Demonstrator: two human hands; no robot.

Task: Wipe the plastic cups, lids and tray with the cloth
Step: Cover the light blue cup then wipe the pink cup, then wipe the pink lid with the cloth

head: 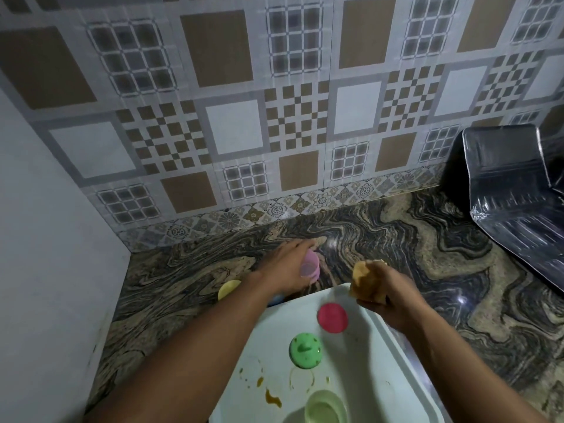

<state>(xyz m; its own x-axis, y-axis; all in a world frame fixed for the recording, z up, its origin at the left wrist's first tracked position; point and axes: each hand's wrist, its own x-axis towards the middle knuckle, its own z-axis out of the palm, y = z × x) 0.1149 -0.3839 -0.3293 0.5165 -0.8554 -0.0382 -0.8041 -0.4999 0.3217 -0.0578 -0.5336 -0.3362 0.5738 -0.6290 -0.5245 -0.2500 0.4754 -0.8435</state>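
Head view, early going by look of it. White plastic tray (pixel 351 377) shows brown stains (pixel 273 399). Red round lid (pixel 332 318), green spouted lid (pixel 305 350) and pale clear cup (pixel 326 407) sit on it, likely unwiped. Left hand (pixel 283 267) fingers curled round pink translucent plastic cup (pixel 311 267), over marbled surface (pixel 396 239) beyond tray's far edge. Right hand (pixel 393 300) fingers clutch bunched orange cloth (pixel 366 282) near cup, apart.

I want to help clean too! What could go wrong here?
The pink cup, gripped by the left hand alone over the stone counter, might slip and fall. The brown spills on the tray sit near the green lid and pale cup; wiping carelessly with the cloth in the right hand could smear them onto those.
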